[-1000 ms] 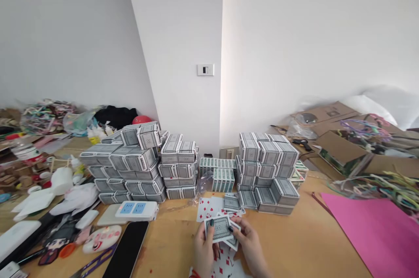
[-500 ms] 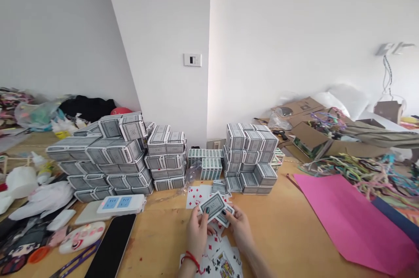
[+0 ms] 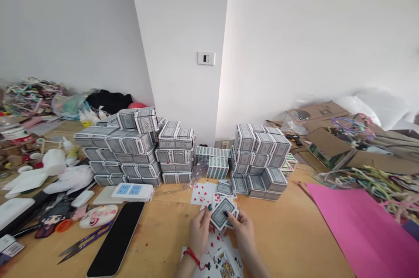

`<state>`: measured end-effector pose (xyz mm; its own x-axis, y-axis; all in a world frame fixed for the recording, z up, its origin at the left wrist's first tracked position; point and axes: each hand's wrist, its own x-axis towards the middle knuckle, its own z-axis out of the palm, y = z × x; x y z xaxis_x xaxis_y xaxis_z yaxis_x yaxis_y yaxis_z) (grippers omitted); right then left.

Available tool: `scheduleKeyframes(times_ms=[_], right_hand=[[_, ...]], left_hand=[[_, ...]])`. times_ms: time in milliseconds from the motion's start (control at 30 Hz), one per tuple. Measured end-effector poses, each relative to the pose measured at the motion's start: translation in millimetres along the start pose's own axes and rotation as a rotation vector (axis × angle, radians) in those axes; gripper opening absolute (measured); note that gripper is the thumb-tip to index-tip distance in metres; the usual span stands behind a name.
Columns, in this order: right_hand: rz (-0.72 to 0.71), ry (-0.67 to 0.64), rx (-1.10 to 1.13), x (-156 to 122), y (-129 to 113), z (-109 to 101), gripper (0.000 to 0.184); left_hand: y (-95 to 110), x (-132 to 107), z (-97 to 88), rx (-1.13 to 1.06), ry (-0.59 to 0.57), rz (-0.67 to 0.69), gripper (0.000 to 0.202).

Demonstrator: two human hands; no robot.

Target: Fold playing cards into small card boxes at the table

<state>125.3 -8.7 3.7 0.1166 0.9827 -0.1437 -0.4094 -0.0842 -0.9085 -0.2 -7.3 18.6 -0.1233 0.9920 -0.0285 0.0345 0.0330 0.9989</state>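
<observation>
Right of the black phone (image 3: 117,239), the left hand (image 3: 199,228) and right hand (image 3: 244,226) together pinch patterned-back playing cards (image 3: 220,210); beyond that phone, stacked card blocks (image 3: 129,143) look assembled, while loose cards (image 3: 225,262) to its right lie flat, apparently unassembled.

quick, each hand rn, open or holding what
Left hand: closed, holding playing cards at their left side.
Right hand: closed on the same cards, thumb on top.

King card (image 3: 225,266): "K" legible, club pip beneath. Right-hand card (image 3: 238,261): apparently "2". Far card (image 3: 198,192): red diamond pips, numeral illegible.
</observation>
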Motion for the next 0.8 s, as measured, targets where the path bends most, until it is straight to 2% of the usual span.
scheduleKeyframes(times_ms=[67, 200, 367, 467, 700, 800], right_hand=[[-0.005, 0.002, -0.019, 0, -1, 1, 0.032], [-0.009, -0.038, -0.063, 1, -1, 3, 0.033], [0.021, -0.092, -0.147, 8, 6, 2, 0.036], [0.013, -0.074, -0.219, 10, 9, 1, 0.038], [-0.081, 0.0, -0.363, 10, 11, 0, 0.044], [-0.077, -0.021, -0.373, 11, 13, -1, 0.042]], left_hand=[[4, 2, -2.3, -0.035, 0.056, 0.043, 0.041], [9, 6, -5.9, -0.103, 0.023, 0.033, 0.038], [1, 10, -9.8, 0.009, -0.043, 0.089, 0.031], [-2, 14, -11.9, 0.056, -0.047, 0.089, 0.03], [3, 21, -16.3, 0.073, -0.209, 0.051, 0.03], [3, 21, -16.7, 0.076, -0.22, 0.011, 0.029]])
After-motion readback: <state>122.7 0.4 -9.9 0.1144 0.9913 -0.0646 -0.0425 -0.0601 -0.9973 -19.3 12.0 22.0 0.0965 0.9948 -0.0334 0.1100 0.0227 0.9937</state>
